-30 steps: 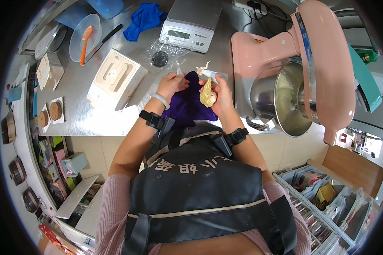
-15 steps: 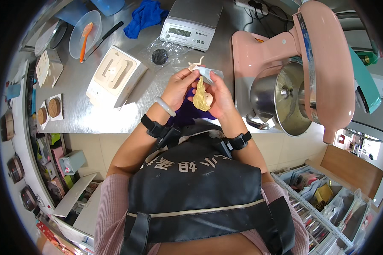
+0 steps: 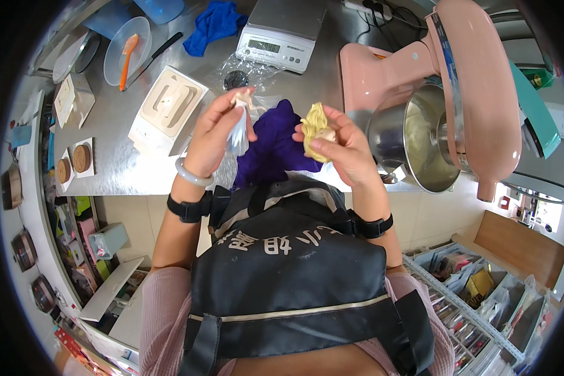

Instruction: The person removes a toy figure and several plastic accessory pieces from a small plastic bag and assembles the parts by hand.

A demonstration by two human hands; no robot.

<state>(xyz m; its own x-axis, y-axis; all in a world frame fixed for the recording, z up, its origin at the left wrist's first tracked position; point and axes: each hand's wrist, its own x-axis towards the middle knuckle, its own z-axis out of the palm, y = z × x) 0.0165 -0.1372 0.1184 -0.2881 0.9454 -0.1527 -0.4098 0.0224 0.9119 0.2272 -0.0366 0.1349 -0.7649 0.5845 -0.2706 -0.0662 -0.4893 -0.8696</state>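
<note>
My left hand (image 3: 213, 131) is closed around a small doll body (image 3: 237, 136) with a pale blue skirt-like part; its skin-coloured upper end shows at the fingertips. Between the thumb and fingers of my right hand (image 3: 348, 147) is a doll head (image 3: 318, 125) with wavy yellow hair. A patch of pale face shows near the thumb. The two pieces are held apart above a crumpled purple cloth (image 3: 269, 141) at the table's near edge.
A pink stand mixer (image 3: 482, 100) with a steel bowl (image 3: 398, 128) stands at right. Farther back are a digital scale (image 3: 279, 47), clear plastic wrap (image 3: 257, 69) and a blue cloth (image 3: 213, 28). A cream box (image 3: 169, 109), a spatula (image 3: 126, 62) and two round brown pieces (image 3: 81, 158) lie left.
My hands, close together before, have moved apart. The left carries the doll body leftward, the right carries the doll head rightward and tilts it. More of the purple cloth shows between them.
</note>
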